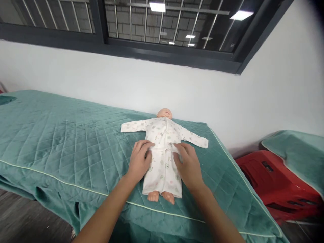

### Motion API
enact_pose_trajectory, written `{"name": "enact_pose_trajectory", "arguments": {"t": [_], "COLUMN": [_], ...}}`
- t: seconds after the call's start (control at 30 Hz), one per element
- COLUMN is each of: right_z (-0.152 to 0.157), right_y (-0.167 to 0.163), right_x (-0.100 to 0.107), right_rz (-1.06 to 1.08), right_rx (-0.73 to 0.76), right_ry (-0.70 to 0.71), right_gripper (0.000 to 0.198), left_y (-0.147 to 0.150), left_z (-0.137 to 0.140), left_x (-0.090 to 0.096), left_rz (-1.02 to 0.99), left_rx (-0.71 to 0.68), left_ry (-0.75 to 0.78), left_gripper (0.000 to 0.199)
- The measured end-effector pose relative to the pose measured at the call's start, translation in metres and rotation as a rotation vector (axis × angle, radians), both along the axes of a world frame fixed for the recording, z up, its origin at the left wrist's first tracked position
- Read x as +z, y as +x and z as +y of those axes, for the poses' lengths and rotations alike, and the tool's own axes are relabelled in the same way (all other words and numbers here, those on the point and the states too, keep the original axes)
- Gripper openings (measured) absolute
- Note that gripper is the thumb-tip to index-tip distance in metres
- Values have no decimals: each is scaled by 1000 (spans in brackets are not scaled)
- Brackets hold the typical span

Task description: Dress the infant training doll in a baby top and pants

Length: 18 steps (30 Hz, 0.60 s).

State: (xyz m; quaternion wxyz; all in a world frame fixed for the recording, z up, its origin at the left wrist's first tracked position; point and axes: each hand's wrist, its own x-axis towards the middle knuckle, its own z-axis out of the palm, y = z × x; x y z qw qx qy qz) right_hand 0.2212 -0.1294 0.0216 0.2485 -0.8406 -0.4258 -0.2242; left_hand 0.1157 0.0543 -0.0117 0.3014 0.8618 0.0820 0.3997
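A baby doll (164, 113) lies on its back on the bed, head toward the wall and bare feet (153, 196) toward me. It wears a white printed baby shirt (162, 130) with both sleeves spread out sideways, and matching white pants (163, 172). My left hand (140, 159) has its thumb and fingertips closed at the left side of the shirt's hem. On the opposite side, my right hand (189, 165) pinches the hem, where the cloth lifts slightly. The doll's hands are not visible at the sleeve ends.
A green quilted cover (83, 145) with pale piping spreads over the bed. Behind it stands a white wall (202, 91) under a dark-framed window (167, 55) with bars. To the right are a red plastic chair (265, 179) and another green cloth (298, 152).
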Motion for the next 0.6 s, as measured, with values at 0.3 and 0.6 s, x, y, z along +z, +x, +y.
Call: {"name": "enact_pose_trajectory", "arguments": {"t": [0.3,0.6], "right_z": [24,4], "right_y": [6,-11], "right_x": [14,3], "right_rz": [12,9], "right_rx": [26,145], "right_ry": [150,-62], "right_gripper": [20,22], "left_y": [21,2], "left_z": [-15,-9], "left_x": [40,26], "left_rz": [235,175], "left_rx": [-9,-133], "left_ry": [299,192], "left_gripper": [15,21]}}
